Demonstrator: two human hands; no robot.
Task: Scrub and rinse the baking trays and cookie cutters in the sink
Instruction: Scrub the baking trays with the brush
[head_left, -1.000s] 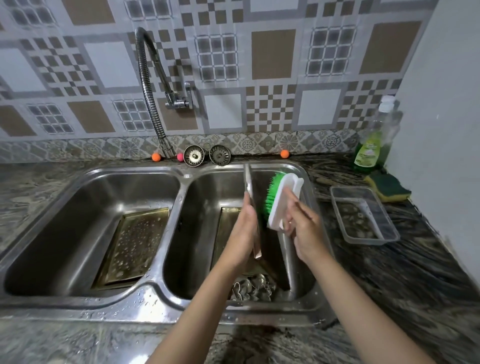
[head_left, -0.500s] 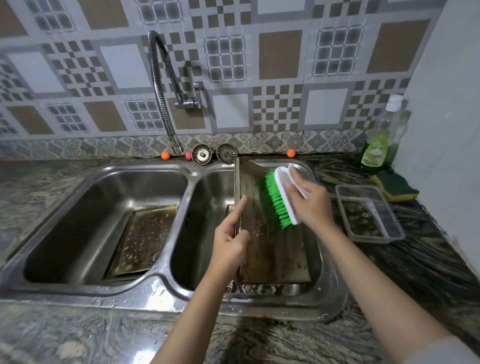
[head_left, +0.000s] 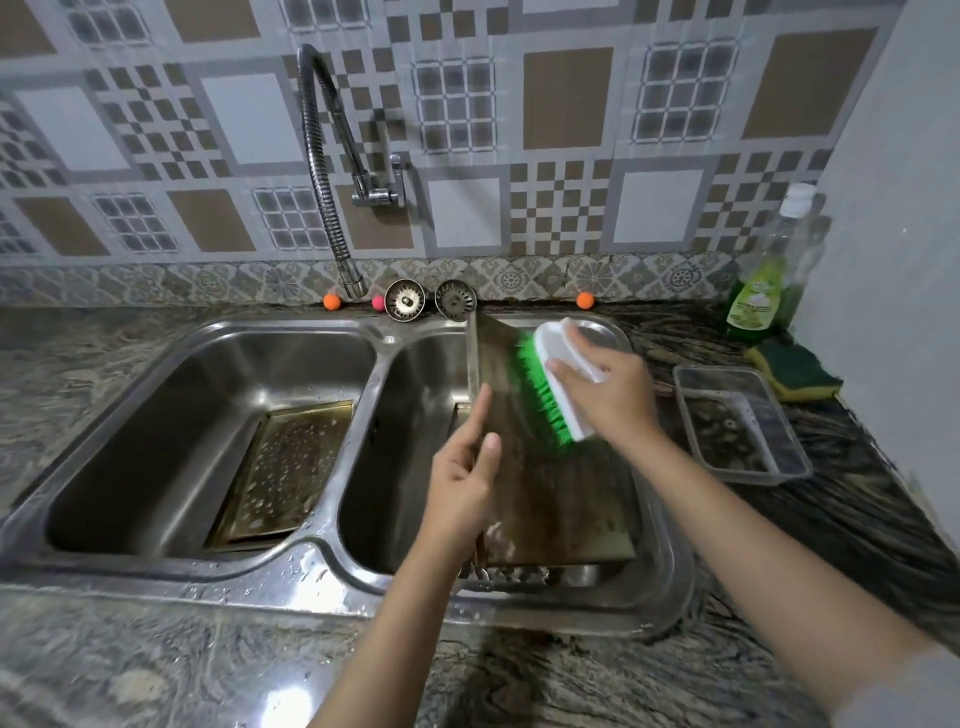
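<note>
- The left hand (head_left: 460, 480) holds a dark, stained baking tray (head_left: 550, 488) by its left edge, thumb on the near face and index finger stretched up along the rim; the other fingers are hidden behind the metal.
- That tray stands steeply tilted in the right basin of the double sink (head_left: 332, 582), its face turned to the person.
- The right hand (head_left: 605, 387) grips a white scrub brush (head_left: 558, 384), fingers curled over its back, and the green bristles press on the upper part of the tray.
- Three trays are visible: the held one, a wet brass-coloured tray (head_left: 283, 470) lying in the left basin, and the edge of another (head_left: 460, 410) behind the left hand.
- Metal cookie cutters (head_left: 511, 574) lie in a heap at the near side of the right basin; their number cannot be told.
- Two strainer plugs (head_left: 405, 301) stand at the back rim.
- One dish soap bottle (head_left: 761, 291), one sponge (head_left: 795, 369) and one clear plastic container (head_left: 740, 423) sit on the counter to the right.
</note>
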